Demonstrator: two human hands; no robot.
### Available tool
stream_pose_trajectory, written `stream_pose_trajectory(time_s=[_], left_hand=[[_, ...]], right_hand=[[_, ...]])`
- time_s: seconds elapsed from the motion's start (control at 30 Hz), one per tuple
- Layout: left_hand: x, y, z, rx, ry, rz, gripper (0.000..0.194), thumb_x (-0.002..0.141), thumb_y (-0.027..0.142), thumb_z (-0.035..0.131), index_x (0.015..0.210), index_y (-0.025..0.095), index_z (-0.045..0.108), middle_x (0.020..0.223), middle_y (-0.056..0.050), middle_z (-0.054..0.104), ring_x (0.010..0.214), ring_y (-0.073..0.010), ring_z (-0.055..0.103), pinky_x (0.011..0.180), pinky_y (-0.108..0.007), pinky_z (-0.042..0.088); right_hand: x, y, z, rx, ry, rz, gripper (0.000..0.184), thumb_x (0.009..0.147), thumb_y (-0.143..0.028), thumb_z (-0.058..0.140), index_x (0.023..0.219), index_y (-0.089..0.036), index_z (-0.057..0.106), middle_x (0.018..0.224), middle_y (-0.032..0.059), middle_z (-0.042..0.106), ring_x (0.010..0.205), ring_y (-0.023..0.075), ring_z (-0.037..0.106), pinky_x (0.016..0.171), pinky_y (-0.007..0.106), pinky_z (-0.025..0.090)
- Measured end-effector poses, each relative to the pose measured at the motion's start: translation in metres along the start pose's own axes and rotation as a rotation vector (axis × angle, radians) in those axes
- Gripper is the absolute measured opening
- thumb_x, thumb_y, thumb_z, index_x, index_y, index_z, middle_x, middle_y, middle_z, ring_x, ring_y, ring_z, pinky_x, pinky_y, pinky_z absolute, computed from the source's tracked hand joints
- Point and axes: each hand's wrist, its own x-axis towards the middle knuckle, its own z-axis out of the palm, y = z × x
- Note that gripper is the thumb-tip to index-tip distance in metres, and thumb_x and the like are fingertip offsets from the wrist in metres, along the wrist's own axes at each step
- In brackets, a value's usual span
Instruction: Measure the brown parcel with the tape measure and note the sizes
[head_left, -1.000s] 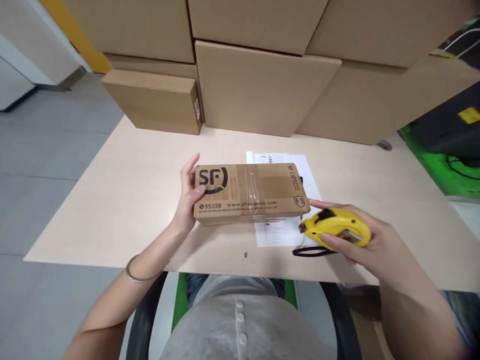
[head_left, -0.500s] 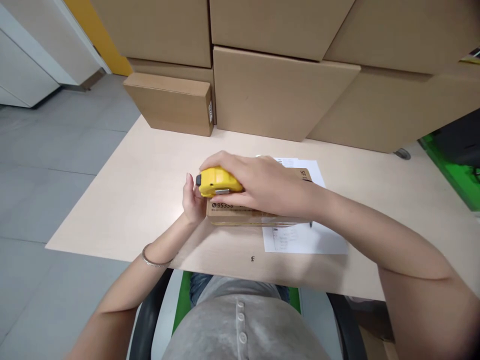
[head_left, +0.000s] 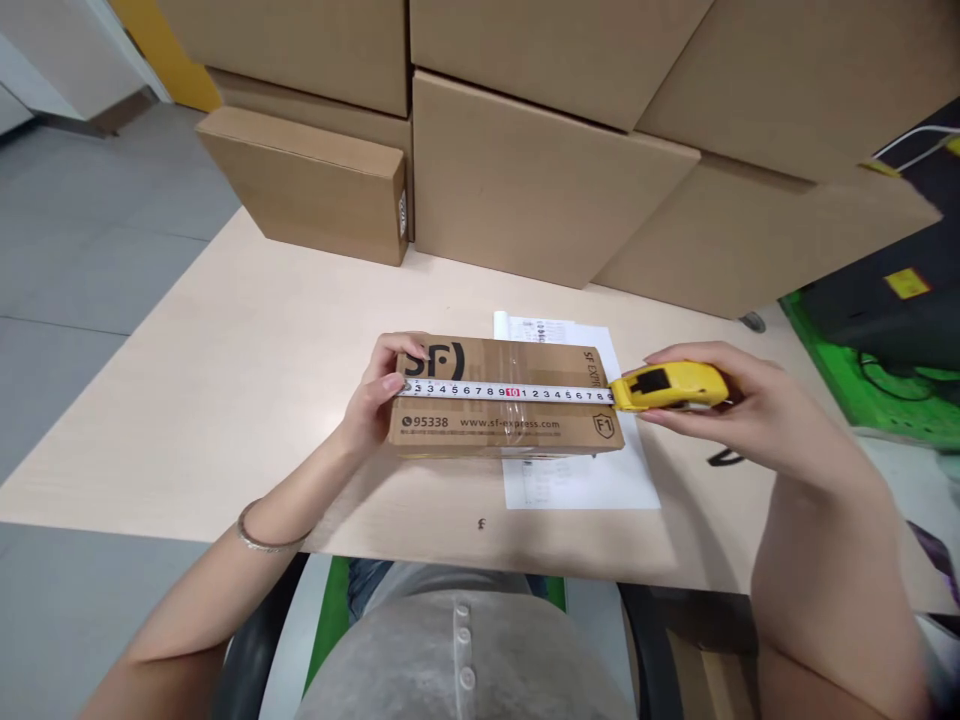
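**One tape strip lay drawn out across the shipping box**

The pale table spread out under and around the shipping box. Large cartons stood on the far side of the box, with a plain carton beyond it and off to its left. Printed papers lay partly beneath the box, showing past its far side, right end and near side.

The shipping box sat flat, its logo side up, in front of the person. At its left end, the left hand was closed on it — fingers over the far corner, thumb at the end of the strip. The very tip of the strip was hidden, so I could not tell whether it was hooked over the edge. Off the box's right end, the right hand clamped the yellow case between thumb and fingers, its mouth close to the box's edge.

The strip was out of its case and ran nearly straight along the box's top, figures upward. That looked to me like a position for reading the box's length — one that kept both hands occupied.

A black strap hung to the right of the box, and a small dark mark showed on its near side.
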Motion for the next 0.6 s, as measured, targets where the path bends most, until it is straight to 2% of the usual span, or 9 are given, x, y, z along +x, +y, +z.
stream_pose_trajectory(time_s=[0.1,0.27,0.43,0.53,0.6], left_hand=[[0.001,0.000,-0.002,0.013,-0.001,0.007,0.025,0.081,0.044,0.076,0.099,0.027,0.073,0.103,-0.002,0.069,0.094,-0.0230,0.065,0.078,-0.036,0.053],[0.002,0.001,-0.003,0.050,0.022,0.011,0.027,0.079,0.046,0.078,0.097,0.027,0.073,0.102,-0.002,0.069,0.093,-0.0242,0.066,0.077,-0.037,0.055],[0.001,0.003,-0.001,0.095,0.086,-0.010,0.026,0.076,0.048,0.077,0.093,0.028,0.072,0.100,-0.003,0.068,0.093,-0.0257,0.064,0.078,-0.038,0.055],[0.000,0.003,-0.001,0.106,0.108,-0.017,0.026,0.075,0.048,0.075,0.092,0.028,0.072,0.099,-0.004,0.067,0.093,-0.0257,0.062,0.079,-0.038,0.053],[0.000,0.003,0.000,0.118,0.108,-0.015,0.027,0.076,0.049,0.073,0.092,0.028,0.071,0.099,-0.004,0.066,0.094,-0.0260,0.062,0.080,-0.039,0.053]], right_hand=[[-0.010,0.014,-0.001,0.033,0.037,0.041,0.040,0.082,-0.043,0.086,0.119,-0.034,0.071,0.117,0.0033,0.077,0.095,0.0247,0.074,0.082,0.038,0.061],[-0.003,0.015,0.005,0.051,0.032,0.036,0.041,0.083,-0.043,0.086,0.120,-0.033,0.071,0.117,0.0048,0.077,0.094,0.0242,0.074,0.081,0.038,0.062],[0.001,0.002,-0.004,0.031,-0.014,0.065,0.036,0.082,-0.047,0.086,0.114,-0.036,0.073,0.107,0.0032,0.078,0.086,0.0255,0.073,0.073,0.040,0.061],[0.008,-0.012,-0.010,0.041,-0.070,0.090,0.030,0.082,-0.049,0.086,0.104,-0.032,0.074,0.092,0.0016,0.076,0.073,0.0227,0.070,0.062,0.038,0.057],[0.019,-0.024,-0.006,0.052,-0.119,0.068,0.028,0.084,-0.050,0.084,0.099,-0.030,0.073,0.085,0.0004,0.074,0.070,0.0210,0.068,0.060,0.035,0.054]])
